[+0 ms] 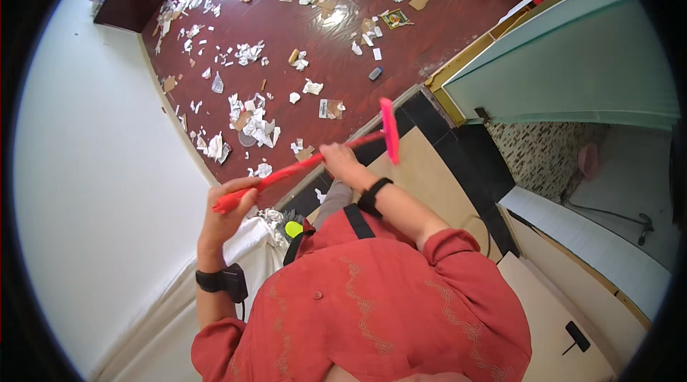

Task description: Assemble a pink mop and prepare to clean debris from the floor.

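A long red pole (290, 169) slants across in front of me, with a narrow pink head (390, 131) at its far right end. The head is seen edge-on and slightly blurred, so I cannot tell if it is a broom or another floor tool. My left hand (230, 203) is closed round the pole near its lower left end. Farther up, about midway along, my right hand (340, 160) grips it with curled fingers. The pink head hangs above the floor by the black tiled threshold (422, 114).
Paper scraps (256, 124) and other litter lie over the dark red floor (308, 24). A white wall (93, 131) runs along the left. On the right stand a greenish glass door (565, 60) and a tiled washroom. White cloth (179, 303) hangs at lower left.
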The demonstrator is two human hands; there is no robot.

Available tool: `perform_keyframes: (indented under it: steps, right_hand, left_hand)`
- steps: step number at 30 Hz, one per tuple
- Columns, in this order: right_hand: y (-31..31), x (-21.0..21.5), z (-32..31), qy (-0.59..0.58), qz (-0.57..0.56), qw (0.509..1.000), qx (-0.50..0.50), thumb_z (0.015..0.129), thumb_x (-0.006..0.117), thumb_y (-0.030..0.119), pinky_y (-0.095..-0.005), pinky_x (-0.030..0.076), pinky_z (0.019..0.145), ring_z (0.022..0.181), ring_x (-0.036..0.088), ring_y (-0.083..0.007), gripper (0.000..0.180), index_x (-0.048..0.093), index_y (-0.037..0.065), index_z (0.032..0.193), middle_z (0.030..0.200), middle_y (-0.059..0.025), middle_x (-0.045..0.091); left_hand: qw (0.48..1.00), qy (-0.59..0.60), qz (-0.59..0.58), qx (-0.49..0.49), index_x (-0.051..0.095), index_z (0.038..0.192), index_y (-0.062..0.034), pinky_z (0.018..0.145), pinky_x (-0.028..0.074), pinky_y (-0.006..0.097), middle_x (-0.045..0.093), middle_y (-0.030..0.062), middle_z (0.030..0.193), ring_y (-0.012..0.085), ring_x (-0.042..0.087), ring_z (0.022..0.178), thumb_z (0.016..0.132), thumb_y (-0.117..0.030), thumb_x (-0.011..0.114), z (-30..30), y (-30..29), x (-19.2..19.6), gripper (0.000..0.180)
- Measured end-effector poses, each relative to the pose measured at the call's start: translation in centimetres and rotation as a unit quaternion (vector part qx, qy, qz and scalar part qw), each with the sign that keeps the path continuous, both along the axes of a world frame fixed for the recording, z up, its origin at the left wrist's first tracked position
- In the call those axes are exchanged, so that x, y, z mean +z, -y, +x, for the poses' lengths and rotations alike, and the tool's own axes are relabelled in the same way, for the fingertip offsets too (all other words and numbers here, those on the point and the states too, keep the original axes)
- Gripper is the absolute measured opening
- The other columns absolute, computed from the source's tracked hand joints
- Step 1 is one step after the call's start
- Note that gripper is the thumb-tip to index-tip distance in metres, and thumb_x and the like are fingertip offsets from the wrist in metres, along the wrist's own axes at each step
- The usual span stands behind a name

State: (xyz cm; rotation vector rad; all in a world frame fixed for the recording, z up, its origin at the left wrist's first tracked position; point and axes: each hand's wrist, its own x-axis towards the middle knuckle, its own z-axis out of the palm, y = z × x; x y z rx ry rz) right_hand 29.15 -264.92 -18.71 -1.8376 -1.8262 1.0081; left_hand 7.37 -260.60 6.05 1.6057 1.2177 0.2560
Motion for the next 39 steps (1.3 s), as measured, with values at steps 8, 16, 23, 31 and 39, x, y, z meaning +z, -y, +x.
perform_keyframes:
  steps: [8,16,23,31,39]
  right_hand:
    - [-10.8,5.6,-3.3,-0.029,0.059,0.997,-0.048,0.083,0.066,0.015,-0.0489,0.054,0.069,0.08,0.066,-0.0409,0.017,0.056,0.003,0.09,0.077,-0.0231,0.065]
    - [-9.3,1.6,-1.5,0.051,-0.029,0.998,-0.003,0.079,0.067,0.016,-0.0503,0.052,0.067,0.077,0.065,-0.0415,0.019,0.055,0.004,0.088,0.075,-0.0218,0.064]
    - [-14.3,0.9,-3.0,0.035,0.001,0.999,0.037,0.079,0.068,0.016,-0.0504,0.052,0.07,0.08,0.065,-0.0415,0.017,0.056,0.004,0.085,0.076,-0.0215,0.065]
    - [-17.2,8.8,-2.3,0.038,0.066,0.985,0.157,0.082,0.066,0.016,-0.0494,0.053,0.067,0.077,0.066,-0.0411,0.017,0.057,0.003,0.087,0.075,-0.0221,0.065]
    - [-11.1,13.5,0.1,-0.155,0.1,0.867,0.463,0.08,0.065,0.017,-0.0479,0.052,0.068,0.077,0.064,-0.0406,0.024,0.062,0.0,0.096,0.081,-0.021,0.066]
  left_hand:
    - [0.976,0.012,0.193,-0.104,0.068,0.107,-0.0044,0.075,0.057,0.031,0.07,0.0177,0.105,0.0253,0.071,0.084,0.076,0.004,0.068,-3.1,-6.0,5.3,0.033]
    - [0.994,0.038,0.088,-0.053,0.068,0.107,-0.0018,0.073,0.054,0.029,0.072,0.0135,0.094,0.0203,0.071,0.08,0.082,-0.004,0.067,-4.4,-9.4,0.4,0.025]
    - [0.994,0.052,0.061,0.072,0.069,0.103,-0.0009,0.071,0.054,0.029,0.072,0.0126,0.092,0.018,0.07,0.079,0.085,-0.007,0.067,-4.3,-9.9,-0.5,0.019]
    - [0.968,-0.011,0.24,0.07,0.064,0.12,-0.0056,0.083,0.054,0.033,0.062,0.0142,0.122,0.0243,0.065,0.102,0.075,-0.018,0.079,-1.7,-6.5,-2.1,0.049]
    - [0.939,0.055,0.293,0.174,0.06,0.123,-0.0036,0.101,0.043,0.035,0.062,0.0151,0.119,0.0282,0.06,0.111,0.084,-0.017,0.071,6.8,0.6,-6.1,0.042]
